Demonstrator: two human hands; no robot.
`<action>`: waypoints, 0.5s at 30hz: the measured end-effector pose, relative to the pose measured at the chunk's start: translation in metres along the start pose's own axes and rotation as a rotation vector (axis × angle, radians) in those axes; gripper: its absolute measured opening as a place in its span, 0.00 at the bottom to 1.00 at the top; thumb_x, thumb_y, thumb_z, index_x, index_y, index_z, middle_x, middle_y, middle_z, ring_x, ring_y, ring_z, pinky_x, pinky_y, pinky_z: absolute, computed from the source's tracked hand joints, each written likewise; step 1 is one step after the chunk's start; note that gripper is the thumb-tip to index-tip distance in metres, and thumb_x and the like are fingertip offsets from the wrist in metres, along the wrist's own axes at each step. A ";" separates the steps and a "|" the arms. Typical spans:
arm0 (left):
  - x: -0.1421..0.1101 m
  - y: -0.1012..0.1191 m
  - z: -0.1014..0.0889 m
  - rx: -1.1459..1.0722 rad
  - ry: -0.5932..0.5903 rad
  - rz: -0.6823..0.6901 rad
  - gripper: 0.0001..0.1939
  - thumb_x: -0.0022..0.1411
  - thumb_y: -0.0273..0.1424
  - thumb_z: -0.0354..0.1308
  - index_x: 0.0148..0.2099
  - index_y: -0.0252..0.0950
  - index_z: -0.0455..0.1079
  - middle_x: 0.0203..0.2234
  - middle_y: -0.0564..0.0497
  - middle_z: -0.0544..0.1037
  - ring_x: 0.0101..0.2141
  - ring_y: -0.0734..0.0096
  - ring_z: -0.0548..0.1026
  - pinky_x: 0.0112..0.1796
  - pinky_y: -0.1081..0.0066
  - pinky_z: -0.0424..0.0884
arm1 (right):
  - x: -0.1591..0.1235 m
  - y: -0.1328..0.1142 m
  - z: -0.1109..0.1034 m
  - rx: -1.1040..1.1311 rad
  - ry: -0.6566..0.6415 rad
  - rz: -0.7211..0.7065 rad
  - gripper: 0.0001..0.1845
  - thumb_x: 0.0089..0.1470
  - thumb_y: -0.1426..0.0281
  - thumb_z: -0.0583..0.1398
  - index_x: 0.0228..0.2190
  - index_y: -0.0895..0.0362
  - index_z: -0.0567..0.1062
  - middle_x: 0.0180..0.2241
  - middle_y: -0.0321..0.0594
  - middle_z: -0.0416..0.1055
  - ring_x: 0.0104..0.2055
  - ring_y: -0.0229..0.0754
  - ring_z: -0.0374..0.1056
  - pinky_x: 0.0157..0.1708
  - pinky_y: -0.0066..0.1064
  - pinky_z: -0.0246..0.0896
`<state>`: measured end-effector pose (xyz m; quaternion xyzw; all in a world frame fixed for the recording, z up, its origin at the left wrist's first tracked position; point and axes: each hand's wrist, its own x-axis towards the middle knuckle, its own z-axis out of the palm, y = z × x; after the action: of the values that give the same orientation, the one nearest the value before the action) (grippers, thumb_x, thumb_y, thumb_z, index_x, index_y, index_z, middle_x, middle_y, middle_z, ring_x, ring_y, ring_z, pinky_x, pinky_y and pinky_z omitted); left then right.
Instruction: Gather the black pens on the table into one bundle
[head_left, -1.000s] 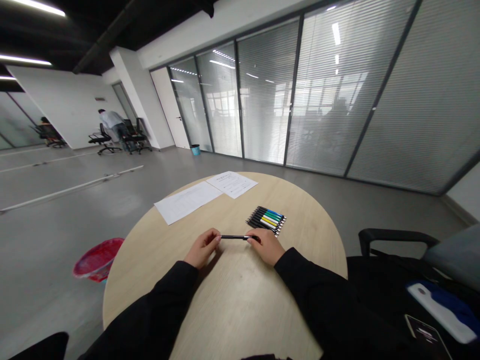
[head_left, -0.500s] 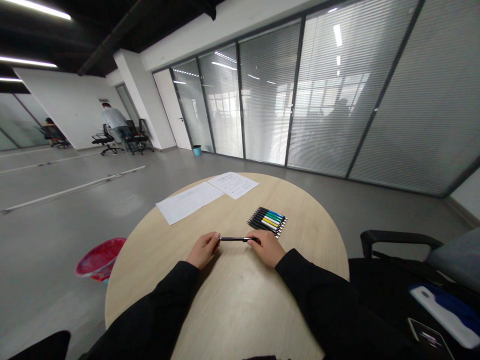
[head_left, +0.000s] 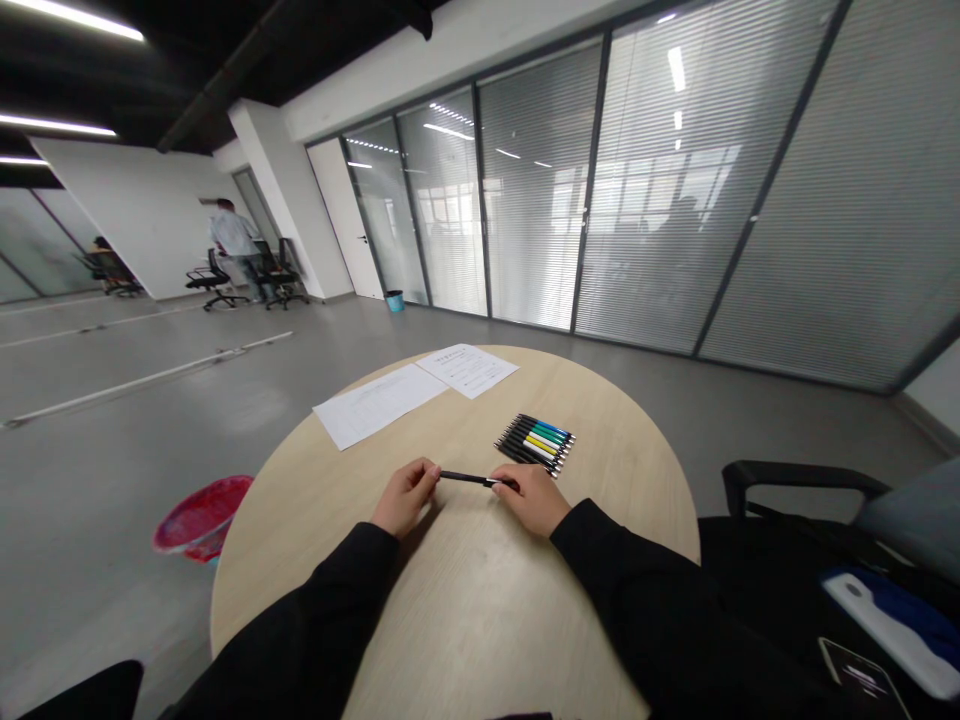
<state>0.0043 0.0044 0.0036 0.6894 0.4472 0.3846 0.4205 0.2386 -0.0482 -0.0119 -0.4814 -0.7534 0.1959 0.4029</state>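
Note:
Between my two hands a slim black pen (head_left: 465, 478) is held sideways above the round wooden table (head_left: 457, 600). My left hand (head_left: 407, 495) pinches its left end between thumb and fingers. Closed around the right end is my right hand (head_left: 531, 497), whose fingers cover part of the barrel. Just beyond the right hand lies a neat row of several pens (head_left: 535, 443), side by side; their barrels show black, blue, green, yellow and white parts.
Two printed paper sheets (head_left: 382, 405) lie at the table's far left. A red basin (head_left: 202, 515) stands low at the left. To the right is a black chair (head_left: 806, 478) with a phone (head_left: 862, 675) on it. A person (head_left: 236, 240) stands far back.
The pen's left end has tipped up slightly relative to its right end. Both hands keep their hold. The person in the background has straightened up somewhat.

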 end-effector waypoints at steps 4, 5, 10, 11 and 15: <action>0.002 -0.003 0.004 -0.159 0.049 -0.022 0.21 0.53 0.48 0.62 0.29 0.35 0.63 0.16 0.60 0.63 0.18 0.79 0.60 0.22 0.76 0.58 | -0.003 -0.009 0.004 -0.037 -0.023 0.018 0.09 0.56 0.73 0.59 0.40 0.55 0.76 0.27 0.35 0.75 0.30 0.39 0.68 0.32 0.27 0.57; 0.002 -0.002 0.005 -0.177 0.056 -0.024 0.21 0.52 0.48 0.63 0.29 0.35 0.63 0.16 0.60 0.63 0.18 0.79 0.60 0.22 0.76 0.58 | -0.004 -0.012 0.006 -0.057 -0.035 0.016 0.11 0.56 0.73 0.60 0.42 0.54 0.74 0.27 0.34 0.74 0.29 0.39 0.68 0.32 0.27 0.56; 0.003 0.006 0.011 -0.184 0.079 -0.011 0.19 0.54 0.46 0.62 0.30 0.35 0.64 0.20 0.56 0.67 0.22 0.77 0.65 0.25 0.76 0.61 | -0.008 -0.025 0.013 -0.146 -0.101 -0.054 0.16 0.57 0.74 0.59 0.47 0.53 0.70 0.32 0.36 0.74 0.35 0.41 0.69 0.37 0.28 0.57; 0.003 0.008 0.012 -0.186 0.077 -0.002 0.19 0.54 0.46 0.62 0.30 0.35 0.65 0.21 0.55 0.68 0.23 0.76 0.66 0.26 0.75 0.62 | -0.009 -0.027 0.014 -0.160 -0.116 -0.082 0.15 0.57 0.74 0.58 0.47 0.53 0.70 0.34 0.37 0.74 0.37 0.41 0.69 0.38 0.29 0.58; 0.003 0.019 0.018 -0.206 0.062 0.016 0.16 0.56 0.43 0.60 0.35 0.35 0.68 0.24 0.53 0.72 0.26 0.73 0.69 0.29 0.74 0.64 | -0.010 -0.029 0.018 -0.212 -0.164 -0.160 0.09 0.60 0.75 0.56 0.41 0.54 0.74 0.38 0.40 0.73 0.41 0.41 0.68 0.42 0.30 0.59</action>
<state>0.0276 -0.0021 0.0156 0.6338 0.4125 0.4529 0.4723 0.2096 -0.0693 -0.0072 -0.4422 -0.8360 0.1214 0.3013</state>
